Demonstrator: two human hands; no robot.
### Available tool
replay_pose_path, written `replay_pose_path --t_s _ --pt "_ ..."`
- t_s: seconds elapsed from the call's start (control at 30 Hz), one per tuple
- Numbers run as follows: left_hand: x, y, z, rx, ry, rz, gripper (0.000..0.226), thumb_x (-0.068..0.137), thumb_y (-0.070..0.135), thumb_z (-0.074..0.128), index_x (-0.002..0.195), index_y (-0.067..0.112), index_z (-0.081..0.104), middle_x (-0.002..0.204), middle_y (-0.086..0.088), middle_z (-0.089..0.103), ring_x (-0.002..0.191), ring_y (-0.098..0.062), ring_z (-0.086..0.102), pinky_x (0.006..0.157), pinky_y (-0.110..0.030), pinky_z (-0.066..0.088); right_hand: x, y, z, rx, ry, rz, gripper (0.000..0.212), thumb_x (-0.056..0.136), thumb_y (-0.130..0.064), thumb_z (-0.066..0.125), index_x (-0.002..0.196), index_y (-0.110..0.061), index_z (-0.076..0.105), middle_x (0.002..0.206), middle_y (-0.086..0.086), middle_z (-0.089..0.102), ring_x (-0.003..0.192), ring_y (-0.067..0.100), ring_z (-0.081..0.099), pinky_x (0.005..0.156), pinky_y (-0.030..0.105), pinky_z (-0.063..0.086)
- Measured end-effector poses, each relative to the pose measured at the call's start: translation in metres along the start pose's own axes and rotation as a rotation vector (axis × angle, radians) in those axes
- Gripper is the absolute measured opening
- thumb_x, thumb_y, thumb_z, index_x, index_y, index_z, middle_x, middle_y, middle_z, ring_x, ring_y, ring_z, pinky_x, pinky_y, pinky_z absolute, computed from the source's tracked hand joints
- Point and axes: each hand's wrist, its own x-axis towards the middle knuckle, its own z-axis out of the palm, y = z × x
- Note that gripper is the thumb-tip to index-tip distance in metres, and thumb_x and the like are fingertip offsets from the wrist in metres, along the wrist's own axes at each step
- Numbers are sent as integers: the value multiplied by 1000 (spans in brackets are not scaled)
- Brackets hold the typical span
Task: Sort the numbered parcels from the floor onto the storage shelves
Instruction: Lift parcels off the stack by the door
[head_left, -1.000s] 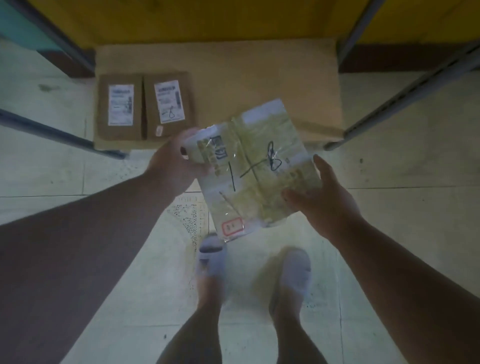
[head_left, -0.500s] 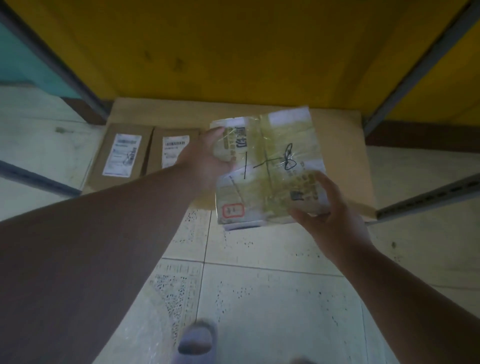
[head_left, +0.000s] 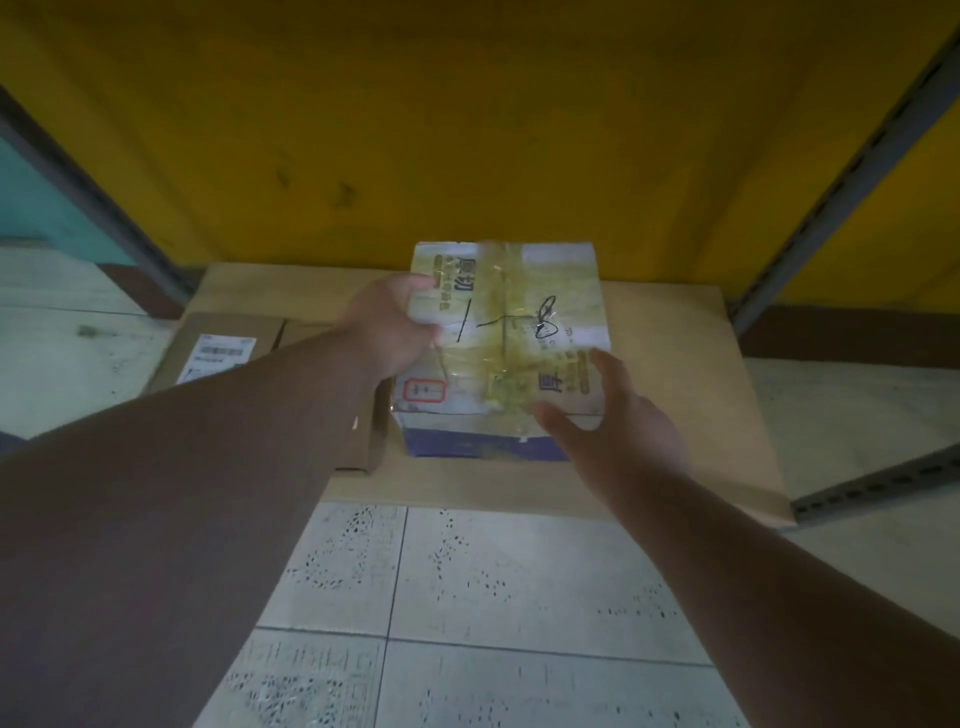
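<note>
A taped white and yellow parcel (head_left: 511, 332) with "1-8" handwritten on top sits low on the bottom shelf board (head_left: 675, 374), near the yellow back wall. My left hand (head_left: 387, 325) grips its left edge, fingers curled over the top. At the parcel's front right corner my right hand (head_left: 613, 423) has thumb and fingers spread, just touching or barely off it.
Two flat brown cardboard parcels (head_left: 218, 348) with white labels lie on the shelf to the left, partly behind my left arm. Grey metal uprights (head_left: 852, 171) frame the shelf on both sides. Speckled floor tiles (head_left: 467, 597) lie in front.
Both hands carried the parcel forward and down from above the floor onto the bottom shelf board. My right hand has loosened from the corner and spread its fingers.
</note>
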Motion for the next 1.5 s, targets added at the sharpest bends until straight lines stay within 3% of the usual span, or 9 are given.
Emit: replay_pose_path --t_s 0.13,0.33,0.5,0.7,0.87,1.0,1.17,1.37,1.5 --pt "-19 4 -4 163 37 72 55 88 24 74 139 29 54 135 -1 52 97 -16 54 75 -27 43 -6 -8 -14 -114 -11 30 80 81 -73 54 145 -39 22 126 8 51 111 29 54 85 38 49" --pt "-127 7 -35 267 -16 72 50 86 31 73 132 29 55 132 -5 50 110 -27 58 93 -45 53 -74 -52 -55 -224 21 -97 75 89 -62 53 147 -21 31 139 10 43 125 29 44 102 40 41" --pt "-238 12 -96 269 -52 36 50 83 31 74 129 29 56 133 2 52 114 -23 56 96 -43 52 -160 -117 -84 -159 -35 -231 70 89 -58 55 145 -20 37 140 6 44 127 27 43 105 40 39" --pt "-402 34 -216 129 46 -218 46 83 30 74 126 32 58 124 10 56 103 -11 58 89 -33 52 -290 -230 -134 -65 -189 -343 69 88 -56 60 143 -19 41 142 5 45 131 25 43 106 39 38" --pt "-526 58 -349 41 132 -370 42 85 30 73 125 32 59 122 15 54 98 -5 57 83 -28 53 -396 -369 -191 6 -283 -537 64 87 -51 65 138 -16 47 137 6 49 123 23 50 102 41 45" --pt "-591 60 -455 67 233 -385 42 86 31 75 124 32 59 117 18 52 97 -4 57 81 -21 51 -456 -471 -214 37 -359 -737 61 88 -47 66 137 -15 47 133 5 52 122 19 50 95 36 48" --pt "-619 60 -567 82 401 -388 43 82 30 79 122 28 62 115 13 57 89 -4 59 78 -25 53 -492 -581 -215 72 -401 -902 61 87 -52 62 136 -19 46 131 2 53 119 15 50 93 32 44" --pt "-577 21 -656 48 571 -465 45 84 33 77 125 29 59 116 14 54 91 -2 57 77 -16 48 -478 -702 -174 43 -419 -1058 60 87 -52 62 137 -22 46 133 0 50 118 14 49 88 25 36" --pt "-541 -23 -714 44 644 -524 48 84 33 77 128 28 58 120 11 56 93 -4 57 80 -21 48 -451 -796 -130 47 -461 -1162 61 87 -55 59 138 -24 44 137 -1 48 120 15 49 90 25 38"
